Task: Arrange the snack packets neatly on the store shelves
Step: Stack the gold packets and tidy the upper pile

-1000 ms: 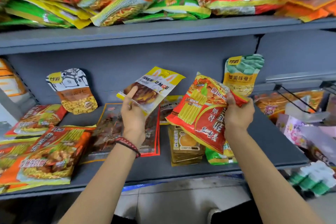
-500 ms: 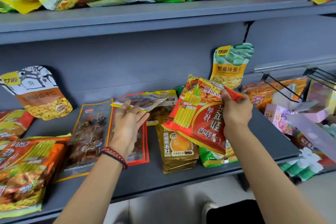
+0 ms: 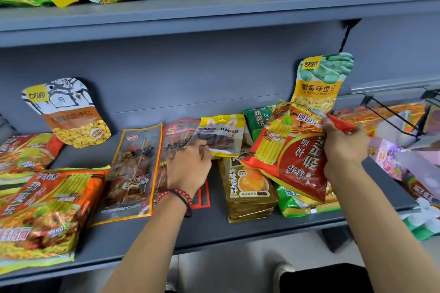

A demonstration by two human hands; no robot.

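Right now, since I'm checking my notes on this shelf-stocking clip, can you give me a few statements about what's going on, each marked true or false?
1. The right hand grips a big red packet. True.
2. The left hand holds nothing. False: it pinches the lower edge of a yellow-topped pouch.
3. The red bead bracelet sits on the right wrist. False: it is on the left wrist.
4. The bean pouch leans upright against the back wall of the shelf. True.
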